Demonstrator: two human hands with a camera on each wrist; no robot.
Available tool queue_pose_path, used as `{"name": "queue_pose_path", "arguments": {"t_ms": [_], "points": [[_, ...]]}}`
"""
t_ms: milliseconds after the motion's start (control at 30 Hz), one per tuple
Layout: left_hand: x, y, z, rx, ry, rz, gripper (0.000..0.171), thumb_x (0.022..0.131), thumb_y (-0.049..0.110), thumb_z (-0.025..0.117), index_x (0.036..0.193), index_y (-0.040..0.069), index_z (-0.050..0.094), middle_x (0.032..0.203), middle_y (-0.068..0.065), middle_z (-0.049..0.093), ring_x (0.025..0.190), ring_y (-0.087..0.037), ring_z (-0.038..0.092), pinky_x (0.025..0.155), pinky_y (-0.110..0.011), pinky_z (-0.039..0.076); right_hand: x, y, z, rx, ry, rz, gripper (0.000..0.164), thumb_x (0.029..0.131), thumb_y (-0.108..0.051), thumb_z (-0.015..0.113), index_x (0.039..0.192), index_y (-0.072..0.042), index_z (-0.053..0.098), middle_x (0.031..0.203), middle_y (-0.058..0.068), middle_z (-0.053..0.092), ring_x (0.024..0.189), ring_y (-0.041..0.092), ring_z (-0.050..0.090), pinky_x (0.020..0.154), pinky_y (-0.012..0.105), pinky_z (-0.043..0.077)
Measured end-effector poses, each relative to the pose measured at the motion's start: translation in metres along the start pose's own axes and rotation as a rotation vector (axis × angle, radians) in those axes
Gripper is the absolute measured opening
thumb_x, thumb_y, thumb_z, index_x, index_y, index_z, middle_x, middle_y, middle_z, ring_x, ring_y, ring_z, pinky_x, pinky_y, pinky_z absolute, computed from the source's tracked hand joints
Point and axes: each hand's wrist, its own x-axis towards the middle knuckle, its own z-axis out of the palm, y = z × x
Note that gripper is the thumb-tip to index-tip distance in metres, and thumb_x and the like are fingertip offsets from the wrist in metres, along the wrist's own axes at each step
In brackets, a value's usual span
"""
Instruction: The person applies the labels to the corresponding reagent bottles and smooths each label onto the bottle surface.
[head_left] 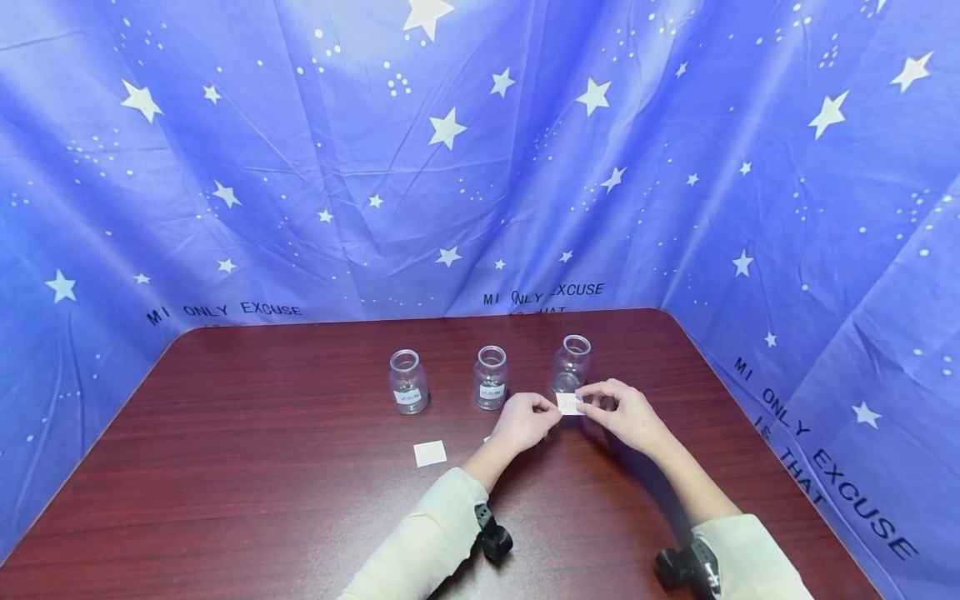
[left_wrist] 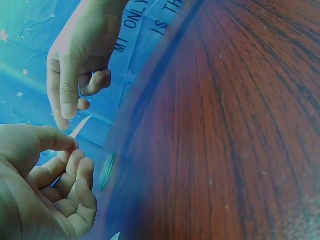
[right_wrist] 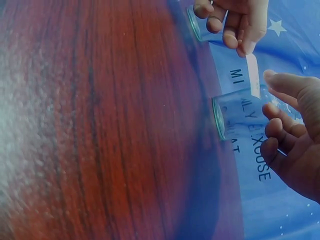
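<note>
A small white label with faint writing is pinched at its left end between the thumb and forefinger of my left hand. My right hand hovers beside the label's other end, thumb and fingers spread. A small gap separates that thumb from the label in the right wrist view. Just behind the label stands a clear glass jar, upright and without a lid; no label shows on its visible part. In the left wrist view, the label appears nearly edge-on.
Two more open glass jars, the middle one and the left one, bear white labels. A white paper piece lies on the brown table. Another white scrap is mostly hidden by my left wrist. Blue star-patterned cloth surrounds the table.
</note>
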Motion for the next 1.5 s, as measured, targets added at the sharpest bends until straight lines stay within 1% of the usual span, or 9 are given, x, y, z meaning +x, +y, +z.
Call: {"name": "queue_pose_path", "arguments": {"t_ms": [200,267,433,667,867,1033,1133,1367,1500], "points": [[0.002,-0.003,0.001,-0.072,-0.032,0.022,0.015,0.084,0.015,0.061,0.088,0.004,0.07,0.066,-0.015,0.067,0.055,-0.023,0.063,0.043,-0.02,0.044,-0.001,-0.006,0.002,-0.013,-0.066,-0.024,0.014,0.08,-0.018,0.073,0.092,-0.013,0.072,0.073,-0.007,0.057,0.066,0.001,0.048,0.059,0.02,0.041],[0.002,-0.004,0.001,-0.097,-0.05,0.032,0.016,0.086,0.016,0.062,0.091,0.003,0.069,0.068,-0.017,0.067,0.059,-0.026,0.064,0.043,-0.02,0.045,-0.001,-0.008,0.003,-0.025,-0.069,-0.043,0.013,0.08,-0.018,0.073,0.092,-0.014,0.072,0.074,-0.008,0.058,0.068,0.0,0.048,0.061,0.021,0.042],[0.002,-0.005,0.0,-0.147,-0.078,0.029,0.017,0.089,0.016,0.061,0.095,0.002,0.068,0.077,-0.022,0.068,0.063,-0.027,0.064,0.043,-0.02,0.044,-0.002,-0.01,0.004,-0.031,-0.058,-0.071,0.012,0.08,-0.016,0.073,0.091,-0.014,0.073,0.075,-0.007,0.062,0.068,-0.001,0.048,0.061,0.022,0.043],[0.0,-0.003,-0.002,-0.157,-0.084,0.015,0.018,0.09,0.016,0.059,0.099,0.002,0.067,0.079,-0.021,0.067,0.061,-0.018,0.061,0.043,-0.021,0.043,-0.001,-0.009,0.008,-0.027,-0.034,-0.079,0.011,0.08,-0.017,0.072,0.091,-0.016,0.074,0.083,-0.005,0.068,0.072,0.0,0.05,0.065,0.021,0.043],[0.0,-0.003,-0.002,-0.185,-0.068,0.035,0.018,0.089,0.013,0.06,0.098,0.0,0.068,0.079,-0.024,0.067,0.061,-0.022,0.061,0.046,-0.03,0.048,-0.001,-0.011,0.01,-0.027,-0.015,-0.077,0.01,0.08,-0.017,0.073,0.09,-0.015,0.074,0.082,-0.005,0.069,0.072,0.001,0.05,0.065,0.02,0.042],[0.003,-0.004,-0.002,-0.195,-0.061,0.028,0.019,0.09,0.014,0.057,0.096,0.001,0.069,0.085,-0.019,0.069,0.058,-0.011,0.057,0.05,-0.036,0.051,-0.001,-0.01,0.011,-0.029,0.003,-0.091,0.009,0.08,-0.017,0.073,0.089,-0.016,0.074,0.079,-0.006,0.066,0.069,0.0,0.048,0.061,0.019,0.041],[0.003,-0.006,-0.002,-0.206,-0.058,0.04,0.02,0.09,0.015,0.056,0.095,0.001,0.07,0.089,-0.019,0.069,0.058,-0.008,0.056,0.052,-0.041,0.053,-0.001,-0.01,0.012,-0.026,0.015,-0.104,0.009,0.08,-0.016,0.073,0.088,-0.017,0.074,0.076,-0.007,0.064,0.066,0.0,0.046,0.059,0.019,0.04],[0.003,-0.007,-0.002,-0.199,-0.059,0.048,0.018,0.089,0.014,0.057,0.094,0.002,0.069,0.088,-0.021,0.068,0.062,-0.021,0.063,0.05,-0.037,0.052,-0.002,-0.012,0.012,-0.021,0.013,-0.113,0.01,0.079,-0.014,0.074,0.088,-0.015,0.074,0.076,-0.007,0.065,0.068,-0.001,0.047,0.061,0.019,0.04],[0.002,-0.007,-0.003,-0.204,-0.069,0.04,0.017,0.089,0.016,0.057,0.094,0.003,0.068,0.087,-0.022,0.068,0.068,-0.03,0.065,0.051,-0.04,0.052,-0.002,-0.013,0.012,-0.029,0.011,-0.113,0.009,0.078,-0.014,0.074,0.088,-0.015,0.074,0.075,-0.007,0.064,0.066,-0.001,0.045,0.059,0.019,0.04]]}}
